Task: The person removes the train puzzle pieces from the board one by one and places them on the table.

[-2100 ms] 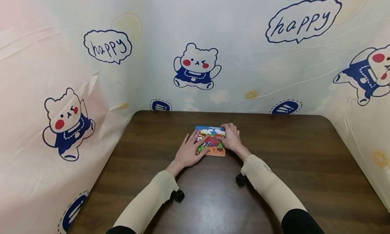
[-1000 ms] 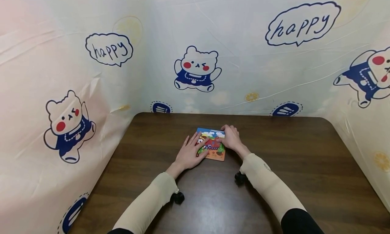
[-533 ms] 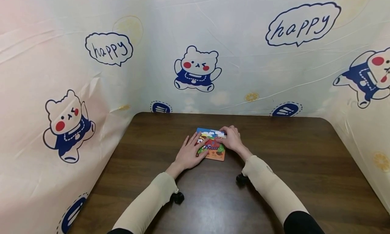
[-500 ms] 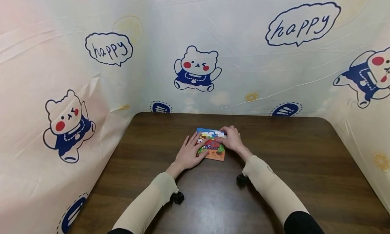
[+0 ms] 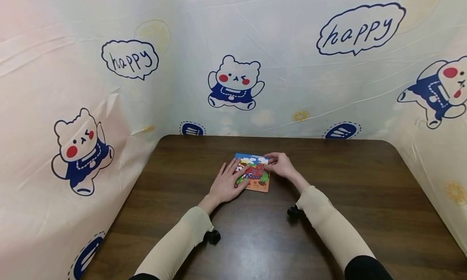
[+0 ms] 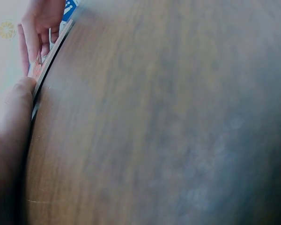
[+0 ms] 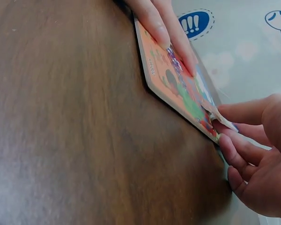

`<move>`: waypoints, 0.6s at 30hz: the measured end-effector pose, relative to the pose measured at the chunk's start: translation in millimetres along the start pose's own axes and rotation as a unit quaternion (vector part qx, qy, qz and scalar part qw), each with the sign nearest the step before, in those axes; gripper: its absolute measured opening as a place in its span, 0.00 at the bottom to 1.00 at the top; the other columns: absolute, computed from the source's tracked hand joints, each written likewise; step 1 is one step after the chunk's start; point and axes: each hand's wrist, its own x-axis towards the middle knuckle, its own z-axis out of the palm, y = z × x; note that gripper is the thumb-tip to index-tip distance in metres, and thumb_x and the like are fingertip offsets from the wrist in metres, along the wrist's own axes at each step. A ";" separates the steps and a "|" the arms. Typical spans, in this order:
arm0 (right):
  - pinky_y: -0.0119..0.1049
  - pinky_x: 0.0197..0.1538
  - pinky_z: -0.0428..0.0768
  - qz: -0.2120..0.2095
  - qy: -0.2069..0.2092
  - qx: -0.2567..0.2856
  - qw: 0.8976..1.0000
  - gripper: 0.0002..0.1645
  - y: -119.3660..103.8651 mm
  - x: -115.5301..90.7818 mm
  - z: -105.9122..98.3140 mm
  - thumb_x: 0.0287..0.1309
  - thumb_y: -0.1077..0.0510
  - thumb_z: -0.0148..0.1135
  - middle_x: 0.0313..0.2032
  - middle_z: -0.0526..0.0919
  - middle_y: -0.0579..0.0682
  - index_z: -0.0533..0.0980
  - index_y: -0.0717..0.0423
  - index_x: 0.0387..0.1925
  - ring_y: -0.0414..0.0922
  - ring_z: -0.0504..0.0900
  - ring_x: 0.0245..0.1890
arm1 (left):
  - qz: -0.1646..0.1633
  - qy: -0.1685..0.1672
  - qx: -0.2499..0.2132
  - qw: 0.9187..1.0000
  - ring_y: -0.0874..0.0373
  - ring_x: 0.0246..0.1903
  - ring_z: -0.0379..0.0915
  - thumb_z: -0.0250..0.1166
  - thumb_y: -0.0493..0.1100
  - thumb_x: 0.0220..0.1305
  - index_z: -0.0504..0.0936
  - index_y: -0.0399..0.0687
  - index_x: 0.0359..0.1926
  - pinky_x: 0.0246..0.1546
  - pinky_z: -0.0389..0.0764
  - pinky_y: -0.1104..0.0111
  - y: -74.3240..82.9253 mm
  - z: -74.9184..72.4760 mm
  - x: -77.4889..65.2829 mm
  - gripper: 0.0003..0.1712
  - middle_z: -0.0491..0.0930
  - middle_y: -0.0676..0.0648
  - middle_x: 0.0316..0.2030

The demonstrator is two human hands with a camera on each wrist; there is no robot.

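Picture board (image 5: 258, 174), one, small, flat and roughly rectangular, lying face up on the dark wood-grain table (image 5: 339, 174), near its far edge and between two hands. Print: blue sky with clouds at the far end, red and green at the middle, orange at the near end. Contents, left to right: left sleeve (image 5: 175, 240), cream, ending in black toward the elbow. Left hand (image 5: 227, 183), palm down, fingers straight and spread over the board's left side, gripping nothing and resting on it from above. Board proper: thin, its visible edge suggesting stiff card or thin wood; judged light and rigid, apt to swivel on the smooth table if not pinned, so a flat hand near the left edge should suit it better than a pinch. Small flat piece (image 7: 225, 122), at the board's far right part, tilted up from the surface in the right wrist view (whether wholly free of the board cannot be told, fingers covering much of it); judged very light, stiff and smooth-faced, its thin corners likely to crease or fray if levered hard. Best hold: fingertips close to its edge, light pressure, no twisting. Right hand (image 5: 282, 165), at the board's right edge, fingertips pinching that piece, the remaining fingers bent just beside the board. Right sleeve (image 5: 333, 223), cream, likewise ending in black.
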 end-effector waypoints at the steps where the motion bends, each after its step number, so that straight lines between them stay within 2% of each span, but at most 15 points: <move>1: 0.33 0.45 0.78 -0.001 -0.002 0.005 1.000 0.27 0.2 -0.5 -0.4 0.70 0.63 0.74 0.49 0.86 0.64 0.81 0.66 0.67 0.49 0.81 0.44 | -0.001 -0.002 -0.001 1.000 0.51 0.91 0.35 0.48 0.76 0.80 0.59 0.75 0.87 0.90 0.37 0.42 0.0 -0.1 0.2 0.42 0.45 0.50 0.91; 5: 0.33 0.44 0.77 -0.005 -0.007 0.012 1.000 0.29 1.1 -1.7 -1.0 0.69 0.65 0.74 0.49 0.85 0.64 0.80 0.67 0.68 0.48 0.80 0.43 | -0.005 -0.007 -0.004 1.000 0.52 0.91 0.34 0.48 0.76 0.79 0.59 0.75 0.87 0.91 0.35 0.43 0.0 -0.6 0.5 0.42 0.44 0.51 0.91; 10: 0.33 0.44 0.76 -0.008 -0.016 -0.004 1.000 0.30 1.3 -3.0 -1.7 0.69 0.65 0.74 0.51 0.84 0.64 0.79 0.66 0.70 0.49 0.79 0.43 | -0.008 -0.012 -0.005 1.000 0.52 0.91 0.34 0.48 0.76 0.79 0.59 0.76 0.87 0.91 0.35 0.44 0.4 -1.0 0.3 0.42 0.44 0.51 0.91; 18: 0.35 0.44 0.76 -0.023 -0.017 -0.016 0.999 0.32 2.5 -2.8 -0.4 0.68 0.65 0.75 0.49 0.84 0.62 0.79 0.64 0.71 0.48 0.78 0.42 | -0.005 -0.003 -0.002 1.000 0.51 0.91 0.35 0.48 0.76 0.80 0.60 0.74 0.87 0.91 0.37 0.43 0.9 -0.9 -0.3 0.41 0.45 0.51 0.91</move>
